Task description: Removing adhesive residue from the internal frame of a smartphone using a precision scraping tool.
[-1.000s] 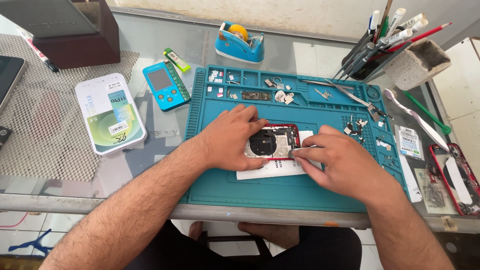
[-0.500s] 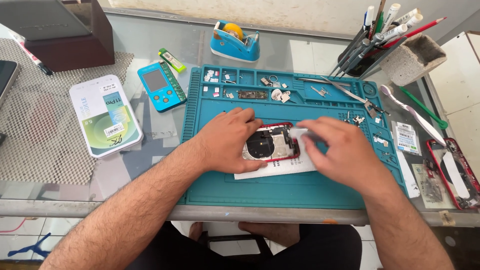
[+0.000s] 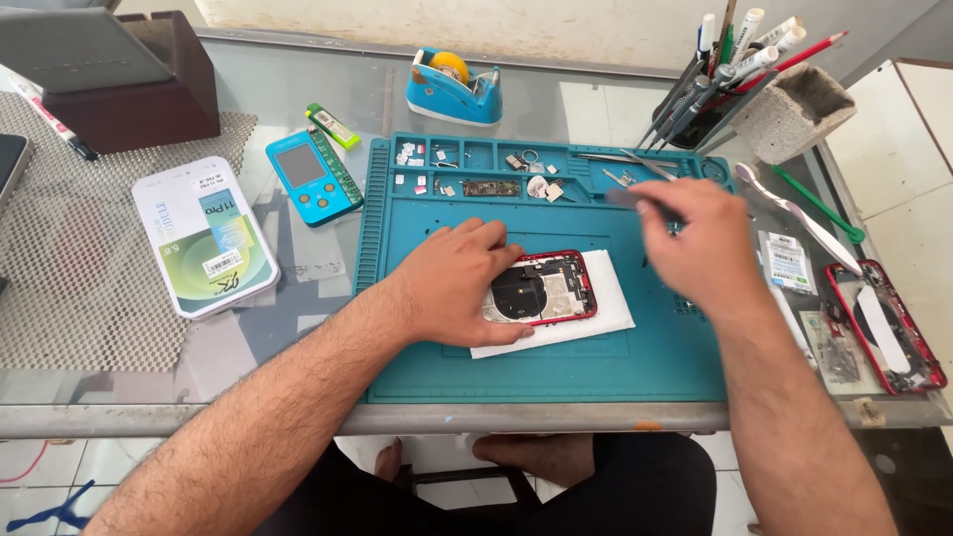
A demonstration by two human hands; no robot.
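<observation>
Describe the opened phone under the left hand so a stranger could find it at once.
Start at the teal work mat on the glass table. Near its middle lies a white sheet; on it rests the red-framed opened phone, steadied by the left hand, unlike the red frame off the mat's right edge.

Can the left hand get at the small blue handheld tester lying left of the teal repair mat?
Probably yes. The left hand is pressing down the opened red phone housing, so it would have to let go first. The small blue handheld tester lies face-up on the glass table with nothing between them.
</observation>
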